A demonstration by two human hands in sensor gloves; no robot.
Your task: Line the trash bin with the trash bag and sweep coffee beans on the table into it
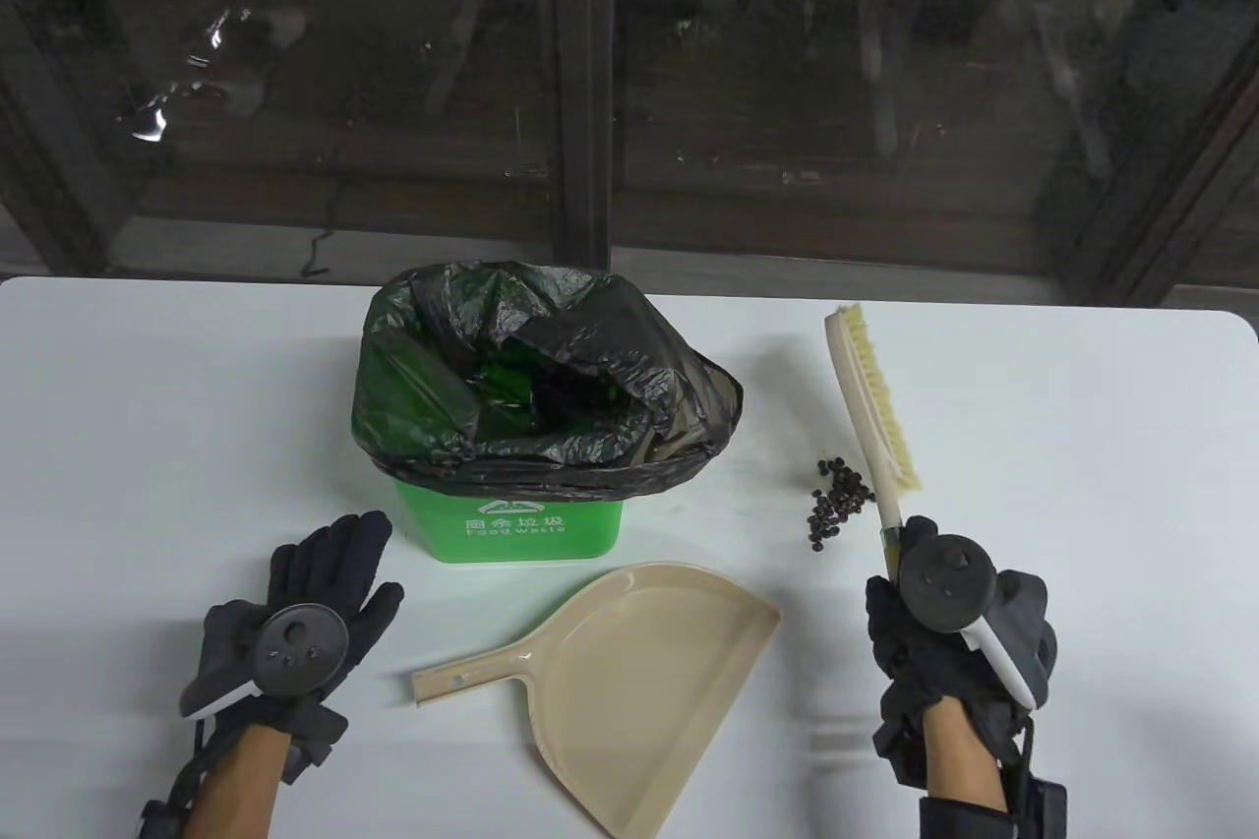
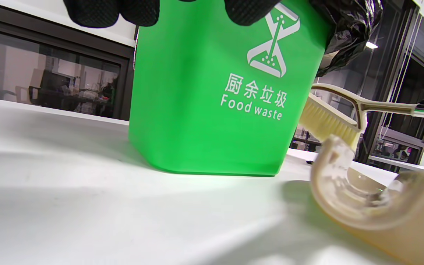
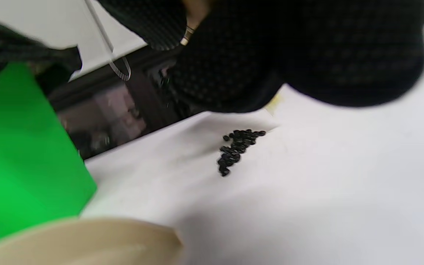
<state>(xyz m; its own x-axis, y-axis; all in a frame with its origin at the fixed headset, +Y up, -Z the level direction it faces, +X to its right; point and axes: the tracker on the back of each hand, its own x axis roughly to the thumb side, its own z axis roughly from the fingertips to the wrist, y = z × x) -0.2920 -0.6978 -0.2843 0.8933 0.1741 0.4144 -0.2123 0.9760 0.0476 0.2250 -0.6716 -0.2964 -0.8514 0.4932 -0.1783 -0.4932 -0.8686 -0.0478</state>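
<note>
Smooth beige plastic dustpan (image 1: 629, 672), fan-shaped, flat on the white surface (image 1: 1082, 446) at 6 o'clock of the bin (image 1: 521, 524). Bin: glossy green, squared, lined with a crinkled black bag (image 1: 551, 387). Beans (image 1: 838, 500), small, dark and heaped, at 3 o'clock of the bin. Left hand (image 1: 315, 613): palm down, fingers straight, gripping nothing. Right hand (image 1: 944, 642): curled round the handle of the pale-bristled brush (image 1: 878, 406).

Black trash bag (image 1: 551, 387) lines green trash bin (image 1: 526, 524); coffee beans (image 1: 838, 500) heaped to its right
</note>
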